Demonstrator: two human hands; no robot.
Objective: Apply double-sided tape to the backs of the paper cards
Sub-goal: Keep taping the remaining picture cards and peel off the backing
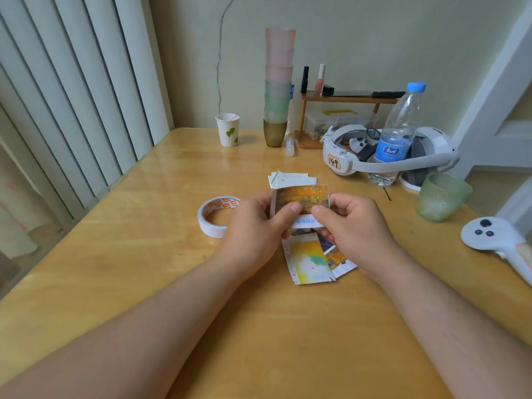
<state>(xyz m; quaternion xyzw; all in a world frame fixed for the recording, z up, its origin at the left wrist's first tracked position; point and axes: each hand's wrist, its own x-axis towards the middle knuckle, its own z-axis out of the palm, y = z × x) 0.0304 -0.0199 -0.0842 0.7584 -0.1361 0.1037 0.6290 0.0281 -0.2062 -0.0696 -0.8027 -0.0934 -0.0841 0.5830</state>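
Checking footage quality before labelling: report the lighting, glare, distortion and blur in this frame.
Head view: soft, even daylight with faint shadows; pale glare streaks on the glossy table; wide-angle bending bows the blinds and stretches the forearms; the card pinched by the left hand and right hand looks slightly soft, its print barely legible.

Both hands — left (pixel 256 223), right (pixel 354 223) — pinching, forearms extended

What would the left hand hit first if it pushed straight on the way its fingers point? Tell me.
The left hand points right, across the held card, so it would probably meet the right hand first; their thumbs already nearly touch on that card. Depth is hard to judge from one view.
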